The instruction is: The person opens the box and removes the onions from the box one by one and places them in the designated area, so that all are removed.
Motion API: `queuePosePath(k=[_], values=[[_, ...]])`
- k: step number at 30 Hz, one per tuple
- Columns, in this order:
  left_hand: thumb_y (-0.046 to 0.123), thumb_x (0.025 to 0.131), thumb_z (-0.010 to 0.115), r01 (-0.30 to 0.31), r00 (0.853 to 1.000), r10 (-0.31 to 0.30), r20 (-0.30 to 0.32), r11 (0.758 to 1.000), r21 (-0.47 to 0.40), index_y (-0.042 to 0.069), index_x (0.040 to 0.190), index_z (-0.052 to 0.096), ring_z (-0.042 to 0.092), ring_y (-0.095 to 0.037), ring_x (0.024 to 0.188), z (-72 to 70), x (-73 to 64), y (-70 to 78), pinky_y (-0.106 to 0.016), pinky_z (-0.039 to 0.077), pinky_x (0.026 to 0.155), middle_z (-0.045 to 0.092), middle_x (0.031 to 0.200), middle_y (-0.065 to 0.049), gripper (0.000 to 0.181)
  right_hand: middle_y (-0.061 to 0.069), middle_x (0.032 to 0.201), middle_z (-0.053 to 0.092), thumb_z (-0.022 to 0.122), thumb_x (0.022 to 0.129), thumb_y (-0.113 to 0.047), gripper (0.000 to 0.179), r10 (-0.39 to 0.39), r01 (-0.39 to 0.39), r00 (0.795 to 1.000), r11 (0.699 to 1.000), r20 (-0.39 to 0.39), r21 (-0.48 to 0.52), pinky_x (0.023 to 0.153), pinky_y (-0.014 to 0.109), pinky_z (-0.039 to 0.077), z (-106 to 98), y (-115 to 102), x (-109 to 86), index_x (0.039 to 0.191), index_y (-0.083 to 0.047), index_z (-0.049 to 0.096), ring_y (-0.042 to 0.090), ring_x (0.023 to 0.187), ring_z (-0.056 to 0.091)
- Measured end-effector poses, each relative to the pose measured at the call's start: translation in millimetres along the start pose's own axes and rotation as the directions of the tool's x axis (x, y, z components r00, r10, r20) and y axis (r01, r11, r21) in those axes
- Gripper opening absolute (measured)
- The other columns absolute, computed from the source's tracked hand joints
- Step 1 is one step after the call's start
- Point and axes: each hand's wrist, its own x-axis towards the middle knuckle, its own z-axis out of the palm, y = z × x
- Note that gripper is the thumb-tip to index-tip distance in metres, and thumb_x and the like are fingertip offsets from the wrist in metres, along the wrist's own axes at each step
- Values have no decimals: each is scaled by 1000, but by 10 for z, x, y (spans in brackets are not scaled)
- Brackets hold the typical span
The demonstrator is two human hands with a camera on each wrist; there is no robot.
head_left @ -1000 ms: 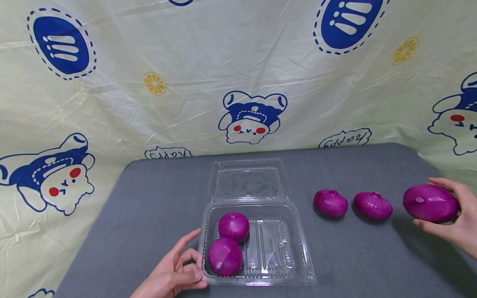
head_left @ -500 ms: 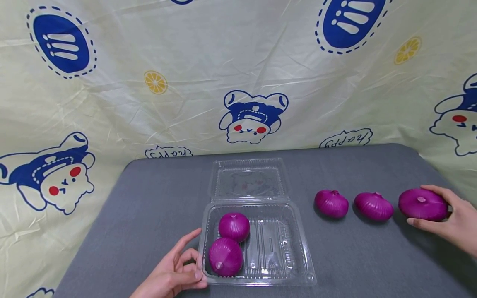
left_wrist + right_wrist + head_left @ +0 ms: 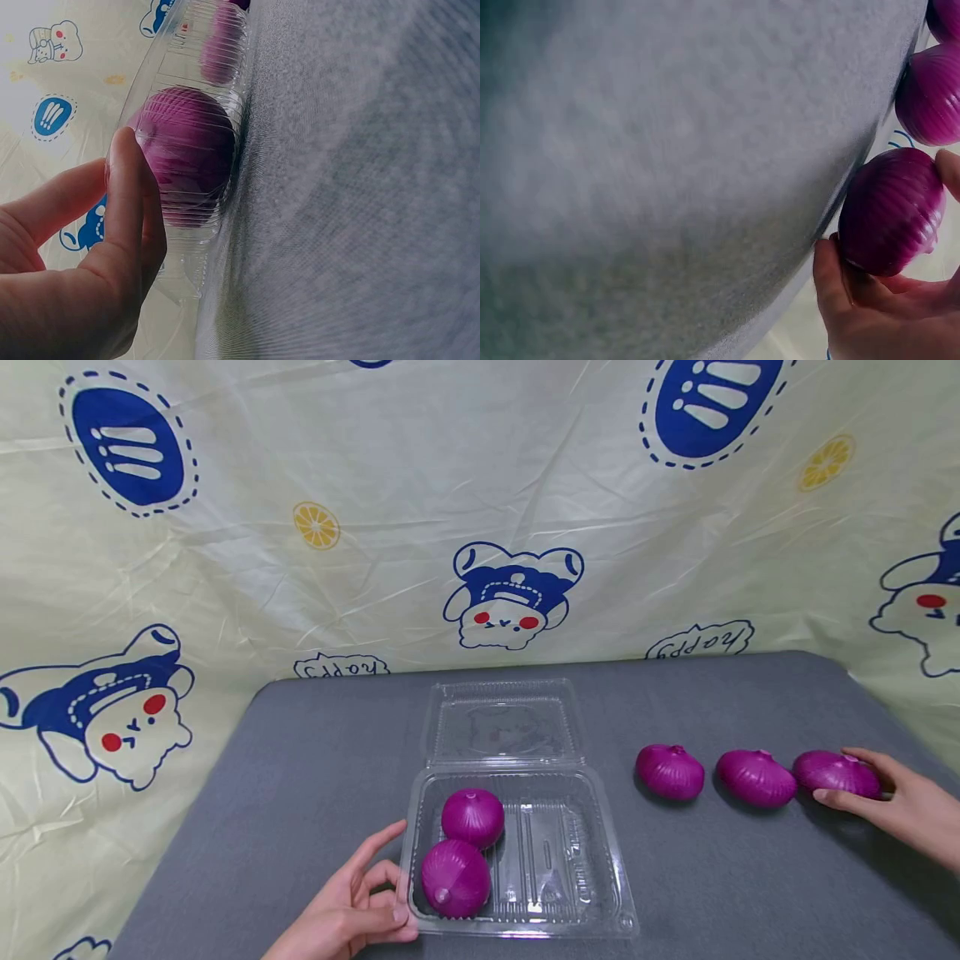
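Observation:
In the head view, a clear plastic clamshell container [image 3: 525, 929] lies with its lid [image 3: 502, 693] folded back on the table. Two red onions, one behind the other, fill its left side; the nearer onion [image 3: 455, 878] touches the farther onion [image 3: 472, 817]. My left hand [image 3: 345, 906] pinches the container's left rim between thumb and fingers. At the right, my right hand [image 3: 907, 802] holds another red onion [image 3: 828, 774], thumb on the near side and fingers behind it. The right wrist view shows this onion [image 3: 892, 214] low at the table, partly hidden by the hand.
Left of the held onion stand a middle onion [image 3: 756, 778] and a left onion [image 3: 670, 772], roughly in a row. A grey cloth covers the table [image 3: 322, 760]. Behind it hangs a pale printed curtain [image 3: 390, 593].
My right hand has lowered its onion to the table and brought it left, close beside the middle onion. The left hand and the container have stayed put.

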Motion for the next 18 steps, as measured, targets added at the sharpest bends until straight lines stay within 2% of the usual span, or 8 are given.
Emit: queuePosePath(k=[3,9,18], values=[[-7,93,58,-12,1000,12,17,1000,8,12,156,-2,67,-19,85,3,-4,0,-44,53,92,54,99,-7,90,47,117,32,61,92,-51,93,30,-30,999,1000,32,3,77,66,43,-21,-24,19,135,22,23,59,101,41],[-7,92,58,-21,999,21,24,1000,13,12,156,-1,67,-19,85,1,-1,-1,-44,52,93,54,100,-7,89,46,115,35,58,95,-49,86,-25,24,996,1000,85,9,75,63,44,-39,-55,28,131,22,26,57,99,43],[-7,92,58,-25,999,25,23,1000,12,12,156,-1,67,-19,87,-1,-3,-8,-44,52,93,53,99,-7,89,46,124,29,60,96,-42,84,-71,67,997,995,44,76,76,65,42,14,-31,26,139,20,21,59,106,38]])
